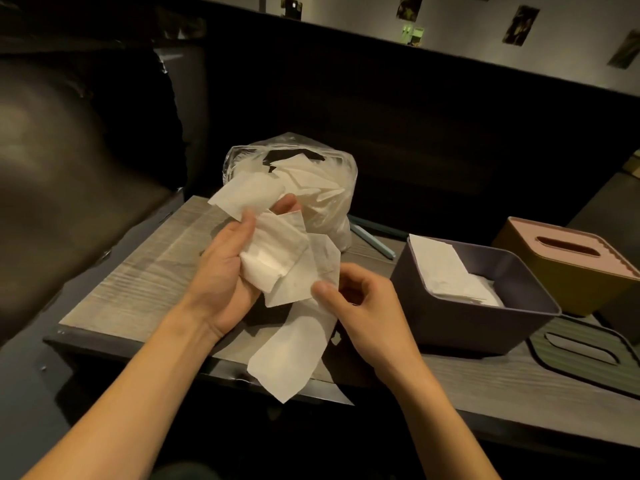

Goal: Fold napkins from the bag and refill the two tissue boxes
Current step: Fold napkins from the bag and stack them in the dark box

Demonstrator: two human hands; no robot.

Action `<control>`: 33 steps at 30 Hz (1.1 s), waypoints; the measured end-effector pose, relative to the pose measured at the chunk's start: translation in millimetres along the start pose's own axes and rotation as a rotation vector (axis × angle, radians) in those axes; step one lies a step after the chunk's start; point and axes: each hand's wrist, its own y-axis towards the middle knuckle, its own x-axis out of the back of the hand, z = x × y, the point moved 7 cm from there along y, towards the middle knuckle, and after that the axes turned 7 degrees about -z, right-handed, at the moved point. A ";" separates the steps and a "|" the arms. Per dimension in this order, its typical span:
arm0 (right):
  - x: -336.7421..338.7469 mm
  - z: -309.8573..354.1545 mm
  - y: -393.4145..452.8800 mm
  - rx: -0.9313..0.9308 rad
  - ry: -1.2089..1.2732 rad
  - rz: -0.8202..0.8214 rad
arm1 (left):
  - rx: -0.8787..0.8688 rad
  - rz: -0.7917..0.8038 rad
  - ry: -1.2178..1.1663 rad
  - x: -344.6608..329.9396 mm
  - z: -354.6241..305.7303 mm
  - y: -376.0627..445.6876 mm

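Napkins (277, 258) between both hands (221, 271).

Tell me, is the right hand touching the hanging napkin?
Touching. The head view shows the right hand pinching the edge of the hanging napkin between thumb and fingers, with no gap visible.

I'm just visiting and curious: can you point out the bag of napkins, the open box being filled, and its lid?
plastic bag (329, 209), head view, on its clear right side.
open purple box (478, 323), head view, on its front wall.
green lid (554, 332), head view, on its ribbed top.
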 end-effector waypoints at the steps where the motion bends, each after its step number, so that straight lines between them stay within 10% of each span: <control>1: -1.1 -1.0 0.6 -0.011 0.002 -0.004 | 0.012 -0.003 0.022 -0.9 1.9 -0.3; 11: -8.2 -4.6 4.1 -0.079 0.173 -0.051 | 0.235 0.052 0.081 2.5 21.5 -2.6; 19: 17.7 16.2 -5.2 0.064 0.147 -0.173 | 0.065 -0.075 -0.134 6.6 0.5 0.7; 24: 22.1 61.7 1.9 0.005 0.518 0.069 | 0.137 -0.062 0.106 6.7 16.5 -1.3; 33: 16.8 66.3 56.5 0.202 0.065 -0.089 | 0.371 0.148 0.239 -14.1 34.2 -18.4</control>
